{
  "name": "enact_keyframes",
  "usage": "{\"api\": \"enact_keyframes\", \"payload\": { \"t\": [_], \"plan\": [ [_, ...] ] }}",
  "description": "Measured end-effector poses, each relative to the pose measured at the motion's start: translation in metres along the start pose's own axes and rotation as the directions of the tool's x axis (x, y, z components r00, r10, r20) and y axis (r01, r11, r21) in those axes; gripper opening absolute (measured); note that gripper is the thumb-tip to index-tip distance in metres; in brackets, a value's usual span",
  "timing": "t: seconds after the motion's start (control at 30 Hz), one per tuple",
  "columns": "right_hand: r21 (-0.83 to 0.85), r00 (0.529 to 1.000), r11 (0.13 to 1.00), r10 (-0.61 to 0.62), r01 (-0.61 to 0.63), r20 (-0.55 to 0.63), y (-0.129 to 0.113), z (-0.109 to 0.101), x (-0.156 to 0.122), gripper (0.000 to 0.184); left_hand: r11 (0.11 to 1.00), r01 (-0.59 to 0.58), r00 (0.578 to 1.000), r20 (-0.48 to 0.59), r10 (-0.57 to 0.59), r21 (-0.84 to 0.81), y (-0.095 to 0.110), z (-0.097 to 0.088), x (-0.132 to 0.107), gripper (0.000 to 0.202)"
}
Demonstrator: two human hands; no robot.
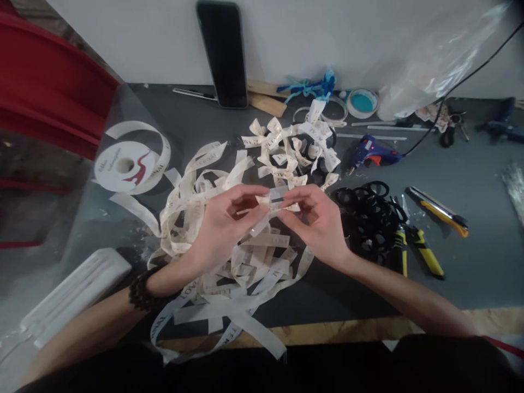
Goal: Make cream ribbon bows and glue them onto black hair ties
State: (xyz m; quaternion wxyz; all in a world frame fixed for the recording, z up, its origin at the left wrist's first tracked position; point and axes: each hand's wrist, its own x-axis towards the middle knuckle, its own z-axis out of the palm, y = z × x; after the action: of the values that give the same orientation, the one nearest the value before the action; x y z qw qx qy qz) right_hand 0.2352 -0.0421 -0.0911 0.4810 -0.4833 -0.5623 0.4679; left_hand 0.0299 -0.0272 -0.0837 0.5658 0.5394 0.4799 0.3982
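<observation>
Between my two hands is a small ribbon bow (pixel 273 206), cream with dark print, its tails pointing up and down. My left hand (pixel 233 210) pinches the bow's left loop between thumb and fingers. On the other side, my right hand (pixel 313 218) pinches the right loop the same way. Beneath them lies a heap of loose printed ribbon (pixel 262 240) in strips and curls. Finished-looking bows (pixel 278 144), some with black bands, are piled just beyond my fingers. The middle of the held bow is partly covered by my fingertips.
A ribbon spool (pixel 141 164) lies at left, a white case (pixel 77 295) nearer. To the right are black hair ties (pixel 368 218), yellow-handled scissors (pixel 426 254), a utility knife (pixel 438 210) and a blue glue gun (pixel 374 153) with a cord. A phone (pixel 223 54) leans on the wall.
</observation>
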Motion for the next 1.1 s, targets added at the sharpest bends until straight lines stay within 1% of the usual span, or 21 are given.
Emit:
{"api": "enact_keyframes", "payload": {
  "t": [0.03, 0.1, 0.17, 0.23, 0.3, 0.4, 0.53, 0.63, 0.77, 0.87, 1.0, 1.1],
  "plan": [
    [-0.003, 1.000, 1.000, -0.009, 0.009, 0.012, 0.000, 0.000, 0.000, 0.025, 1.000, -0.002, 1.000, -0.013, 0.002, 0.008, -0.001, 0.000, 0.000, 0.025],
    [-0.031, 0.998, 0.999, -0.026, 0.027, 0.061, -0.001, 0.000, -0.001, 0.026, 0.999, -0.026, 0.999, -0.036, 0.025, -0.030, -0.004, 0.001, -0.001, 0.018],
    [-0.083, 0.992, 0.995, -0.044, 0.054, 0.115, -0.003, 0.001, -0.002, 0.023, 0.995, -0.029, 0.999, -0.030, 0.026, -0.099, -0.007, 0.003, -0.002, 0.017],
    [-0.127, 0.988, 0.989, -0.056, 0.074, 0.142, -0.004, 0.002, -0.004, 0.018, 0.989, -0.008, 1.000, -0.009, 0.006, -0.147, -0.008, 0.005, -0.003, 0.017],
    [-0.138, 0.990, 0.988, -0.045, 0.064, 0.135, -0.004, 0.003, -0.005, 0.017, 0.987, 0.013, 1.000, -0.009, -0.015, -0.163, -0.008, 0.006, -0.004, 0.016],
    [-0.131, 0.995, 0.991, -0.005, 0.018, 0.103, -0.002, 0.004, -0.006, 0.020, 0.988, 0.030, 0.999, -0.028, -0.035, -0.152, -0.006, 0.007, -0.005, 0.013],
    [-0.122, 0.998, 0.992, -0.002, 0.010, 0.065, 0.001, 0.003, -0.005, 0.019, 0.986, 0.022, 0.997, -0.076, -0.035, -0.168, -0.004, 0.008, -0.006, 0.018],
    [-0.117, 0.997, 0.993, -0.001, 0.009, 0.072, 0.000, 0.003, -0.006, 0.017, 0.981, 0.013, 0.995, -0.091, -0.031, -0.194, -0.004, 0.008, -0.006, 0.021],
    [-0.128, 0.995, 0.992, 0.014, 0.000, 0.103, -0.003, 0.004, -0.007, 0.016, 0.969, 0.073, 0.994, -0.064, -0.090, -0.236, -0.003, 0.010, -0.005, 0.014],
    [-0.117, 0.995, 0.993, 0.018, -0.006, 0.096, -0.004, 0.004, -0.007, 0.016, 0.965, 0.108, 0.989, -0.073, -0.129, -0.238, 0.000, 0.010, -0.005, 0.012],
    [-0.101, 0.997, 0.995, 0.020, -0.012, 0.080, -0.003, 0.003, -0.004, 0.012, 0.970, 0.072, 0.990, -0.103, -0.099, -0.232, 0.003, 0.008, -0.004, 0.009],
    [-0.093, 0.996, 0.995, 0.029, -0.021, 0.082, -0.003, 0.002, -0.003, 0.009, 0.974, 0.062, 0.988, -0.122, -0.091, -0.218, 0.002, 0.006, -0.003, 0.015]
  ]
}}
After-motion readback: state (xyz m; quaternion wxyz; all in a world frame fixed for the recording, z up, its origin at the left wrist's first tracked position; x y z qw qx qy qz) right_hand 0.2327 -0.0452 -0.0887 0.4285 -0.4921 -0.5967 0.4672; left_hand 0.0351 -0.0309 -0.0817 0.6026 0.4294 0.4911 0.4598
